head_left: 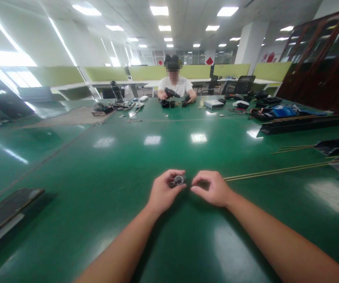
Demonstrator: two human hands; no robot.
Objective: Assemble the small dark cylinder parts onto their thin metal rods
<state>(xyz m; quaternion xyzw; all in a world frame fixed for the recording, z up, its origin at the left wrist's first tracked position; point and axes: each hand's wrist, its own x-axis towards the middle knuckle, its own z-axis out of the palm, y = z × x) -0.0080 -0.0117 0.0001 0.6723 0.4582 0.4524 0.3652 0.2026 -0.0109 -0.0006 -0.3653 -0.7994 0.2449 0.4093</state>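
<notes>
Two bare hands are held above a broad green table (122, 153), whose glossy surface is spread out ahead of them and to the left. The far edge is occupied by a seated co-worker in a white top (181, 84), by whom a dark tool (171, 93) is held. Along the right side, the room is bounded by a long black tray (305, 125); nearer, a pair of thin brass-coloured rods (275, 172) is laid out, their left ends reaching in view to the back of the right hand (215, 189); whether they are touched cannot be told. At the lower left, a dark flat slab (8, 212) is placed well apart from the hands.

By the left hand (163, 192), a small round grey part (179, 180) is held between the curled fingers and the thumb, its round face turned toward the camera. The right hand's fingers are bent into a loose ring, just beside the part and apart from it; a narrow gap is left between fingertips and thumb, with only green tabletop seen through it.
</notes>
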